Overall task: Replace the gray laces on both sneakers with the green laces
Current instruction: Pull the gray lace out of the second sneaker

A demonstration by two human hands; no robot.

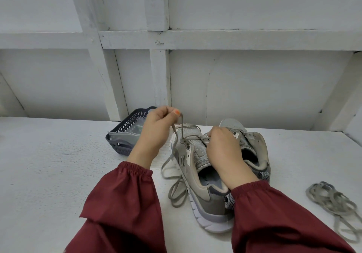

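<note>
Head view, listed left to right. One dark basket (125,135): contents wrapped, indistinct. Left hand (156,129) pinches one gray lace (181,128), which runs taut toward the hand's 5 o'clock into the near sneaker (195,166). Right hand (225,151): curled over that sneaker's eyelets, fingertips hidden, grasp undeterminable. Far sneaker (254,147), at 3 o'clock: partly covered. One loose lace (329,200), at 4 o'clock: cut off by the frame edge.

Mesh-cloth sneakers (197,151), perforated plastic basket (125,133), rough table (58,164)
</note>
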